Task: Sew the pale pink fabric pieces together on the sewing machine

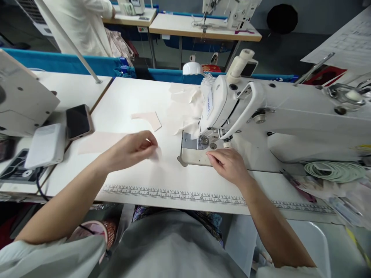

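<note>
My left hand (136, 148) is over the table left of the sewing machine, its fingers pinched on a small pale fabric piece (156, 154) that is blurred by motion. My right hand (227, 164) rests at the front of the machine's metal bed, just before the presser foot. Its thumb and forefinger are pressed together, and what they hold, if anything, cannot be made out. The white sewing machine (217, 104) stands to the right. Pale pink fabric (185, 104) lies bunched behind its needle. A curved cut piece (147, 119) and a longer pale piece (98, 142) lie further left.
A measuring tape strip (174, 194) runs along the table's front edge. At the left are a dark phone-like device (79, 121) and a white box (46, 144). Snips (298, 185) and a green cord coil (333, 170) lie right. Another person (78, 27) is beyond.
</note>
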{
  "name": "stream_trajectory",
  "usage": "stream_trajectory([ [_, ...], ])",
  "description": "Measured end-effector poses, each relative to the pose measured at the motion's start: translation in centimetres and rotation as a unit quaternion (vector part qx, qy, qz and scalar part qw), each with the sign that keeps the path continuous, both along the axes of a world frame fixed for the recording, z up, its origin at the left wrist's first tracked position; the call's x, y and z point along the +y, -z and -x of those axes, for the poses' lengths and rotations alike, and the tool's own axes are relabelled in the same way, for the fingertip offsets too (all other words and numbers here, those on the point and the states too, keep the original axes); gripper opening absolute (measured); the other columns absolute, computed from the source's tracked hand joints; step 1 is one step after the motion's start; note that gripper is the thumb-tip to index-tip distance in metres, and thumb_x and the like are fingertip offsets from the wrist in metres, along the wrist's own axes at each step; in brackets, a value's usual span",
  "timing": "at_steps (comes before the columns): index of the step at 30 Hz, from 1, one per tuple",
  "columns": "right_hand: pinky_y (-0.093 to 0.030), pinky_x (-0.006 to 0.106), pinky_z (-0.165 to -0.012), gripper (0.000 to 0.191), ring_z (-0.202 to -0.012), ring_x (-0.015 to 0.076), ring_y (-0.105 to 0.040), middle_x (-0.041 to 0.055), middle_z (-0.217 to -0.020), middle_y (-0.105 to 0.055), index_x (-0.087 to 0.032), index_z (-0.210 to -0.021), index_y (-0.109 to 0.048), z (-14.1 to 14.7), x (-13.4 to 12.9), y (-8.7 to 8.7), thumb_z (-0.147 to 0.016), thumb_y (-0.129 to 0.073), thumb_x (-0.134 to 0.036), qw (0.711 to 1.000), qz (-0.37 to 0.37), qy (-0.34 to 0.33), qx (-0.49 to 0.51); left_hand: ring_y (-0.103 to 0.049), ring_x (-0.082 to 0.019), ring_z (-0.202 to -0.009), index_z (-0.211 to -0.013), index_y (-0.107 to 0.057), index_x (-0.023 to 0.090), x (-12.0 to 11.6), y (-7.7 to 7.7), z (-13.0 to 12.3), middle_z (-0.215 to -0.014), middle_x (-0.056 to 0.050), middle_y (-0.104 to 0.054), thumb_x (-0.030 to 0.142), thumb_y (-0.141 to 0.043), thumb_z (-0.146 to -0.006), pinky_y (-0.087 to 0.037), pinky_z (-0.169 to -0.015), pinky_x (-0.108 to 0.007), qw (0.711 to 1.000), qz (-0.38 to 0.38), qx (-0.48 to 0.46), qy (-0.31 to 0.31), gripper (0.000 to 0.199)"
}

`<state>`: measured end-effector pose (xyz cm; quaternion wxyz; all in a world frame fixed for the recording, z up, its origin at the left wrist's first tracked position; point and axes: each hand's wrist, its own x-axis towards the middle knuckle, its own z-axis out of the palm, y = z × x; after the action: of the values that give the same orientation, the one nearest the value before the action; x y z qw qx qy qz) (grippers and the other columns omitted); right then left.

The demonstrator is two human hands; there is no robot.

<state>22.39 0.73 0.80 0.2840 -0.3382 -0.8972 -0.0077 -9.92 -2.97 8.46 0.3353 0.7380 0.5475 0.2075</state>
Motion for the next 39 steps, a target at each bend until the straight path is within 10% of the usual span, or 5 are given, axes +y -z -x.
stream_trajectory([
  [8,-0.044,0.028,-0.069,0.021,-0.069,0.0118,-0.061,0.0006,-0.079,-0.069,-0.021,-0.099,-0.069,0.6,-1.1,-0.5,-0.098,-0.049,-0.028,0.997,0.044,-0.066,-0.007,-0.066,-0.012,-0.052,-0.090,-0.059,0.019,5.3,4.0,-8.2,-0.062,0.001,-0.068,0.025,-0.044,-0.094,-0.051,-0.047,-0.022,0.976,0.136,-0.052,0.162,0.016],
  [12,-0.042,0.030,-0.073,0.030,-0.074,0.0137,-0.057,0.0043,-0.089,-0.065,-0.020,-0.112,-0.069,0.9,-1.3,-0.2,-0.097,-0.051,-0.039,0.995,0.015,-0.045,-0.086,-0.065,-0.013,-0.063,-0.094,-0.065,0.017,6.6,5.6,-9.6,-0.075,-0.001,-0.068,0.018,-0.049,-0.090,-0.052,-0.059,-0.025,0.992,-0.032,0.055,0.109,0.016],
  [17,-0.039,0.031,-0.075,0.034,-0.075,0.0148,-0.054,0.0051,-0.090,-0.062,-0.017,-0.118,-0.067,1.4,-1.7,-0.2,-0.099,-0.047,-0.037,0.991,0.013,-0.030,-0.133,-0.061,-0.023,-0.096,-0.108,-0.063,0.015,3.3,5.4,-8.7,-0.104,-0.011,-0.065,0.026,-0.045,-0.097,-0.051,-0.069,-0.030,0.948,-0.258,0.163,0.088,0.023],
  [26,-0.040,0.031,-0.080,0.023,-0.078,0.0147,-0.056,0.0028,-0.087,-0.063,-0.021,-0.105,-0.068,0.8,-1.3,-0.3,-0.097,-0.047,-0.027,0.994,0.016,-0.025,-0.103,-0.053,-0.016,-0.065,-0.070,-0.055,0.017,-1.8,5.2,-6.9,-0.068,-0.003,-0.058,0.031,-0.036,-0.102,-0.039,-0.062,-0.032,0.920,-0.250,0.191,0.235,0.040],
  [39,-0.044,0.034,-0.079,0.019,-0.079,0.0179,-0.061,0.0033,-0.085,-0.067,-0.020,-0.108,-0.064,0.7,-0.7,0.2,-0.094,-0.053,-0.021,0.995,-0.046,-0.067,-0.062,-0.062,-0.017,-0.081,-0.096,-0.064,0.016,-3.9,4.5,5.4,-0.092,-0.009,-0.066,0.026,-0.049,-0.095,-0.053,-0.069,-0.030,0.955,-0.206,0.172,-0.126,0.019],
])
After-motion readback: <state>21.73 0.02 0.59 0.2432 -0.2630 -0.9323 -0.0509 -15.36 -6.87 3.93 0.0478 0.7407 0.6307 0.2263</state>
